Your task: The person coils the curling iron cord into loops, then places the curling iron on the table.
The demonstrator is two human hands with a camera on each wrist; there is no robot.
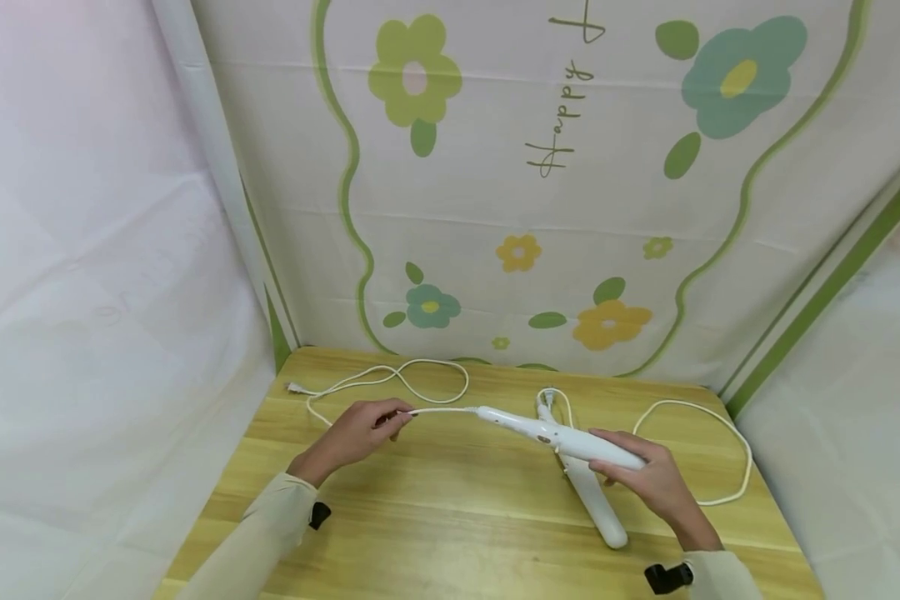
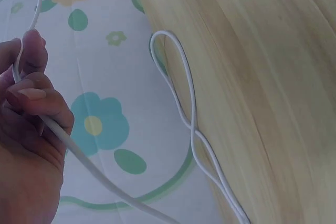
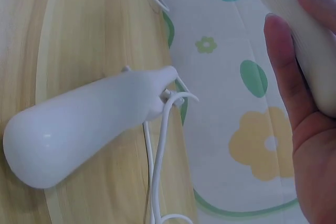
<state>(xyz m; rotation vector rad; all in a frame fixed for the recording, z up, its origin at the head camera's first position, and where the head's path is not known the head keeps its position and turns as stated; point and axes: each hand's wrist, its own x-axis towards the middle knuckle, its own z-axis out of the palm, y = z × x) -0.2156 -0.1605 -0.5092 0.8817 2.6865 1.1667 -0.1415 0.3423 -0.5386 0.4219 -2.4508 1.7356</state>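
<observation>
My right hand (image 1: pixel 652 479) grips the wide end of a long white hair straightener (image 1: pixel 521 425), holding it raised above the table. Its narrow end points left, and a white cord (image 1: pixel 442 409) runs from it. The fingers and thumb of my left hand (image 1: pixel 360 433) pinch that cord a short way from the body. In the left wrist view the cord (image 2: pixel 105 179) passes through the curled fingers. Beneath the held one, a second white hair straightener (image 3: pixel 79 124) lies slantwise on the table, its rounded end toward me.
On the wooden table (image 1: pixel 450 517), the held straightener's cord loops at the back left, ending in a plug (image 1: pixel 296 387). Another white cord (image 1: pixel 746 454) curves at the right, and a plug (image 1: pixel 548 397) sits by the second straightener's narrow end. Flower-printed cloth (image 1: pixel 457 192) hangs behind.
</observation>
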